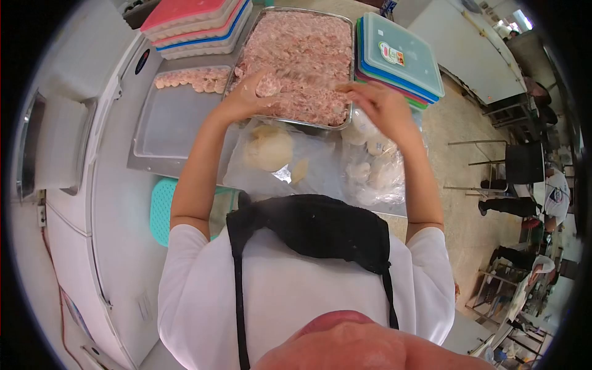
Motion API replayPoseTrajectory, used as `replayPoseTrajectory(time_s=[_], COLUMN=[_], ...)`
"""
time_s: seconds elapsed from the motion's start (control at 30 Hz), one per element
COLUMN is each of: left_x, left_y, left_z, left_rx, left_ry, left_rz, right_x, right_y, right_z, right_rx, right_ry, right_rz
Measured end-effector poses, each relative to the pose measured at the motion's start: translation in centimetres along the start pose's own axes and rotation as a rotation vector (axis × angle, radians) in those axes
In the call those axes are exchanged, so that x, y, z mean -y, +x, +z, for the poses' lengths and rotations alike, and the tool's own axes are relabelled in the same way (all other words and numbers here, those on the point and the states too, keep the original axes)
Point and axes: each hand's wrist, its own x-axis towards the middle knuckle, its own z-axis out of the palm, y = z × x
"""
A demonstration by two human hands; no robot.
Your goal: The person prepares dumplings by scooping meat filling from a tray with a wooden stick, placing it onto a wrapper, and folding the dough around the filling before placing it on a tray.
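My left hand (246,100) is cupped at the left edge of a metal tray (237,58) of ground meat (302,46). In its fingers rests a dumpling wrapper (269,85) with pinkish meat on it. My right hand (383,110) pinches a thin flat stick (343,87) at the tray's right side; its far end is smeared by motion over the meat. Nearer my body, a stack of pale round dough wrappers (269,150) lies on clear plastic, with a loose dough piece (300,171) beside it.
Left of the meat, a shallow plastic tray (176,132) has a row of dumplings (192,79) along its far edge. Lidded boxes (191,21) are stacked behind it. Stacked coloured lids (401,55) stand at right, bagged dough balls (376,169) nearer. A person (555,194) is far right.
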Motion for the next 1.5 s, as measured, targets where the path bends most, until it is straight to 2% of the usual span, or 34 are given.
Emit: replayPoseTrajectory(time_s=[0.07, 0.17, 0.2, 0.27, 0.3, 0.37, 0.4, 0.47, 0.53, 0.6, 0.7, 0.8, 0.9, 1.0, 1.1, 1.2, 1.3, 1.4, 1.5], left_x=[-2.8, -4.4, -4.2, -2.6, -1.9, -0.8, -0.3, 0.3, 1.6, 4.1, 6.7, 10.8, 19.1, 22.3, 23.0, 23.5, 23.2, 25.6, 24.3], left_y=[-0.5, -1.3, -1.6, -1.3, -1.2, -1.5, -1.7, -2.6, -2.7, -1.9, -3.3, -5.3, -5.8, -5.8, -4.5, -2.9, -1.8, 0.0, 0.9], left_z=[-1.6, -3.4, -4.0, -5.4, -6.1, -7.2, -7.8, -9.0, -10.2, -11.5, -13.1, -15.1, -16.8, -17.3, -16.9, -15.9, -15.1, -14.1, -14.6], left_rx=[0.013, 0.012, 0.011, 0.220, 0.327, 0.317, 0.313, 0.111, 0.070, 0.181, 0.132, 0.034, 0.045, -0.076, -0.208, -0.249, -0.211, -0.306, -0.106], left_ry=[-0.047, -0.079, -0.083, -0.125, -0.143, -0.124, -0.115, -0.021, 0.033, 0.049, -0.068, -0.111, 0.099, 0.373, 0.254, 0.386, 0.280, 0.490, 0.479], left_rz=[0.146, 0.262, 0.280, 0.252, 0.240, 0.172, 0.136, 0.117, 0.149, 0.233, 0.188, 0.041, -0.189, -0.139, -0.142, -0.252, -0.209, -0.040, -0.084], right_x=[0.0, 3.4, 4.0, 5.2, 5.7, 6.8, 8.8, 11.6, 13.4, 14.0, 13.7, 12.8, 11.4, 10.9, 11.5, 12.3, 12.4, 11.7, 9.1], right_y=[0.1, -0.2, 0.0, 0.5, 0.9, 2.1, 2.7, 3.0, 3.7, 4.1, 4.5, 3.7, 1.2, -1.1, -2.8, -3.6, -4.2, -4.6, -4.6], right_z=[-1.3, -2.2, -1.0, 2.5, 3.2, 4.1, 3.0, 3.3, 4.7, 7.1, 8.2, 9.3, 11.4, 13.1, 13.1, 13.0, 12.8, 12.5, 12.3], right_rx=[-0.015, 0.141, 0.129, 0.108, 0.114, 0.128, 0.068, -0.044, -0.081, -0.042, -0.127, -0.271, -0.270, -0.314, -0.333, -0.342, -0.358, -0.320, -0.263], right_ry=[0.242, 0.326, 0.304, 0.258, 0.212, 0.116, -0.066, -0.141, -0.201, -0.249, -0.092, 0.196, 0.408, 0.659, 0.718, 0.741, 0.747, 0.558, 0.386], right_rz=[0.057, 0.219, 0.138, -0.024, -0.040, -0.078, -0.035, 0.016, 0.043, 0.037, 0.105, 0.210, 0.465, 0.613, 0.682, 0.729, 0.779, 0.819, 0.694])
